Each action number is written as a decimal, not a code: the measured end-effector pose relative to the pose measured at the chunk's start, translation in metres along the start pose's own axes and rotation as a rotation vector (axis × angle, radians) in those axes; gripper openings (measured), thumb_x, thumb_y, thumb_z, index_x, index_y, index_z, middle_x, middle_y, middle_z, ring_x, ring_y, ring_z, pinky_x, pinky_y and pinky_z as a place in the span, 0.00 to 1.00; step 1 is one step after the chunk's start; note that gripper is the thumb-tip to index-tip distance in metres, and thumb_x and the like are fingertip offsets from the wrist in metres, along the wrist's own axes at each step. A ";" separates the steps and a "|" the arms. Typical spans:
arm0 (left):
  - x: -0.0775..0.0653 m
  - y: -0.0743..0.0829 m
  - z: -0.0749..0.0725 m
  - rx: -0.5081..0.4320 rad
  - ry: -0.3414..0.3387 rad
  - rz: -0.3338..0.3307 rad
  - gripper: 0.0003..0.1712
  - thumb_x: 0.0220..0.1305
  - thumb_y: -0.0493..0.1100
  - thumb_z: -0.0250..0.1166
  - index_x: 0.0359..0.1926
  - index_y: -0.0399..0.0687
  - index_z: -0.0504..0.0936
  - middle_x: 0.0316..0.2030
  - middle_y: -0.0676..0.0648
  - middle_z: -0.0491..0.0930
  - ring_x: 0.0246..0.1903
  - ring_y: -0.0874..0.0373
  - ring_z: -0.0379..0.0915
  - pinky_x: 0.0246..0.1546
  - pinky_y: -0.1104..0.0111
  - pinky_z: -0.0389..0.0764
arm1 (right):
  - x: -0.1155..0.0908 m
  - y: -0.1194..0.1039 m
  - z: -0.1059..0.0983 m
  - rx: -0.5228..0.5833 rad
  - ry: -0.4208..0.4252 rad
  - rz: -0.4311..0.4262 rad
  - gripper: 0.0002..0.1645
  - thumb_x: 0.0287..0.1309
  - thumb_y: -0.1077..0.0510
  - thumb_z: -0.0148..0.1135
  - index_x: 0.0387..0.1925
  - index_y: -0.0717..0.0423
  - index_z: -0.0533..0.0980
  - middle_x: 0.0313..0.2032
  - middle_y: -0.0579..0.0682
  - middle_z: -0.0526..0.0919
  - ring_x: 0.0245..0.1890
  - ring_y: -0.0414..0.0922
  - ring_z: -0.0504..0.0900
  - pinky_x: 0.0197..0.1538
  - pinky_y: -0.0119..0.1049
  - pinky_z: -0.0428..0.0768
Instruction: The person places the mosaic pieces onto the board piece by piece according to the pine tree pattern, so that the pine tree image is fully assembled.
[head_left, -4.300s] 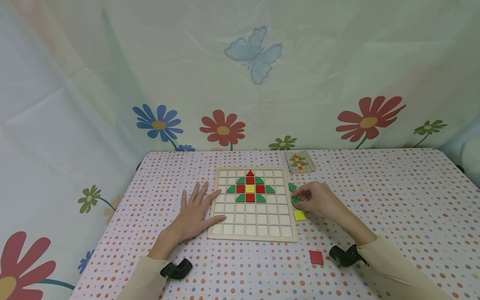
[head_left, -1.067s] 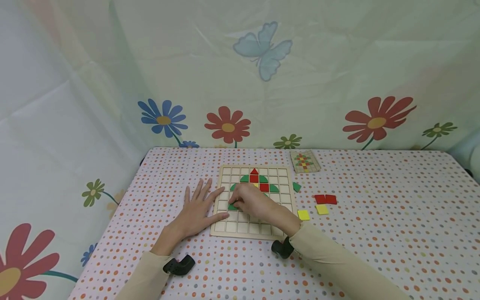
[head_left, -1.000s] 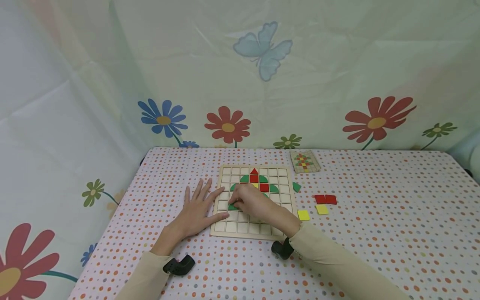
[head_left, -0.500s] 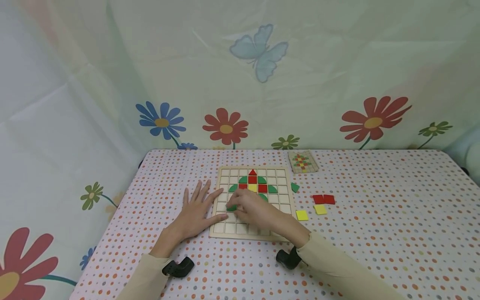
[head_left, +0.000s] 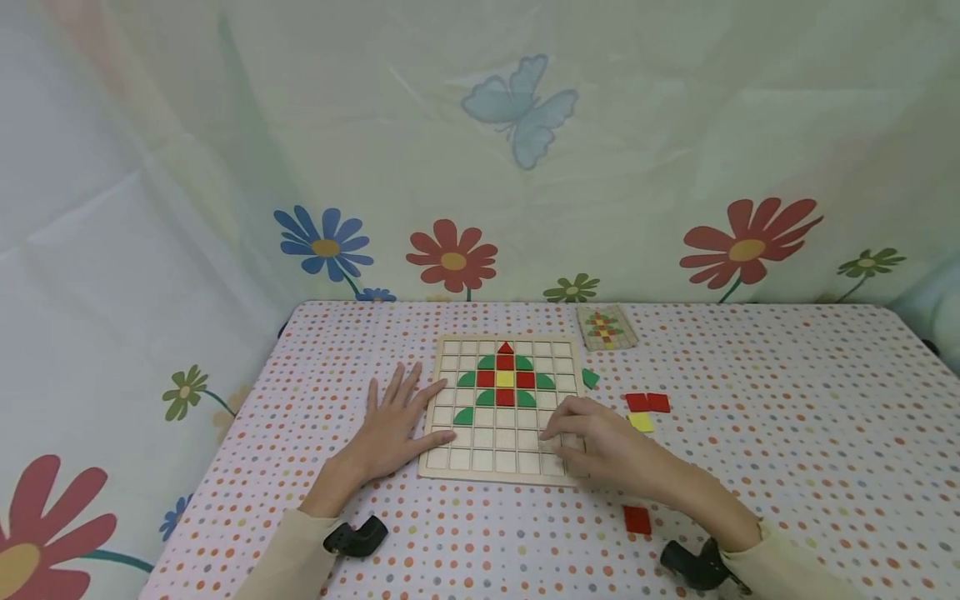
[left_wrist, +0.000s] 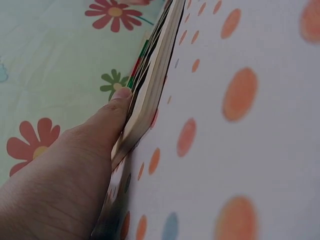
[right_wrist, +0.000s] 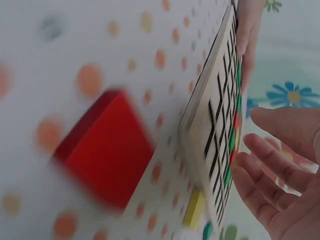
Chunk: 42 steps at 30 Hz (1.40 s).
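My left hand (head_left: 386, 433) rests with fingers spread on the left edge of the wooden grid board (head_left: 480, 461); its thumb lies over the rim in the left wrist view. Red, yellow and green tiles form a tree shape on the board, with a red triangle (head_left: 506, 348) on top. A rounded green tile (head_left: 464, 416) lies in a cell at the lower left of this shape. My right hand (head_left: 611, 446) hovers over the board's right edge, fingers loosely bent and nothing between them. In the right wrist view, a yellow tile (right_wrist: 195, 210) lies beside the board.
Right of the board lie a green tile (head_left: 591, 378), two red tiles (head_left: 647, 402) and another yellow tile (head_left: 641, 422). One red tile (head_left: 637, 520) is nearer the front, by my right wrist. A pattern card (head_left: 606, 327) lies behind the board's right corner.
My right hand brought a green tile from the right side to the board's left, let go of it there, and moved back right to the edge. My left hand has stayed in place.
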<state>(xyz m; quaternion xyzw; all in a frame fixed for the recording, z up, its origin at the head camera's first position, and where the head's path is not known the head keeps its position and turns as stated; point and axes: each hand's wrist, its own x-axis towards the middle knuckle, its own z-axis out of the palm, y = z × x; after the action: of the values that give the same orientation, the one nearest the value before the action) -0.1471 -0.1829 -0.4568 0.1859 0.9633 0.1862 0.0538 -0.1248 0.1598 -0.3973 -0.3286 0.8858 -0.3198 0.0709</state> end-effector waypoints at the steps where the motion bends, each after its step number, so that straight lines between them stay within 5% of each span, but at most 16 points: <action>1: 0.000 0.000 0.000 0.001 0.002 -0.001 0.50 0.68 0.72 0.61 0.83 0.60 0.57 0.84 0.40 0.37 0.82 0.40 0.22 0.73 0.32 0.24 | -0.005 0.005 -0.004 -0.005 0.013 0.008 0.10 0.63 0.64 0.74 0.45 0.49 0.88 0.45 0.39 0.80 0.49 0.43 0.79 0.49 0.40 0.83; 10: 0.000 0.001 0.000 -0.004 0.001 -0.005 0.50 0.68 0.73 0.60 0.83 0.60 0.58 0.84 0.40 0.37 0.82 0.40 0.22 0.73 0.32 0.25 | -0.039 0.033 -0.048 -0.051 0.148 0.124 0.17 0.54 0.65 0.80 0.45 0.50 0.88 0.46 0.43 0.84 0.44 0.46 0.82 0.40 0.37 0.83; 19: 0.000 -0.001 0.001 0.016 0.009 -0.008 0.50 0.68 0.73 0.60 0.83 0.61 0.58 0.84 0.40 0.38 0.82 0.40 0.22 0.73 0.32 0.26 | -0.041 0.057 -0.071 -0.133 0.164 0.125 0.18 0.53 0.66 0.80 0.47 0.57 0.87 0.45 0.49 0.86 0.44 0.49 0.84 0.42 0.41 0.86; 26: 0.000 0.000 0.001 0.006 0.009 -0.003 0.50 0.68 0.72 0.61 0.83 0.60 0.58 0.84 0.40 0.38 0.82 0.40 0.22 0.73 0.32 0.25 | -0.030 0.082 -0.068 -0.146 0.153 0.155 0.16 0.53 0.66 0.79 0.45 0.58 0.87 0.43 0.50 0.87 0.45 0.52 0.84 0.46 0.50 0.86; 42: 0.000 0.000 -0.001 -0.004 -0.007 -0.007 0.50 0.68 0.72 0.61 0.83 0.60 0.57 0.84 0.40 0.37 0.82 0.40 0.21 0.73 0.32 0.23 | -0.014 0.098 -0.054 -0.138 0.098 0.212 0.13 0.53 0.66 0.80 0.42 0.60 0.88 0.38 0.49 0.84 0.40 0.48 0.83 0.43 0.46 0.85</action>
<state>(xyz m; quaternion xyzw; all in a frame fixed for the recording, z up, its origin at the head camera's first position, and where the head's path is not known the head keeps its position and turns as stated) -0.1472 -0.1831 -0.4559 0.1833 0.9633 0.1873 0.0580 -0.1845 0.2536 -0.4159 -0.2214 0.9379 -0.2645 0.0381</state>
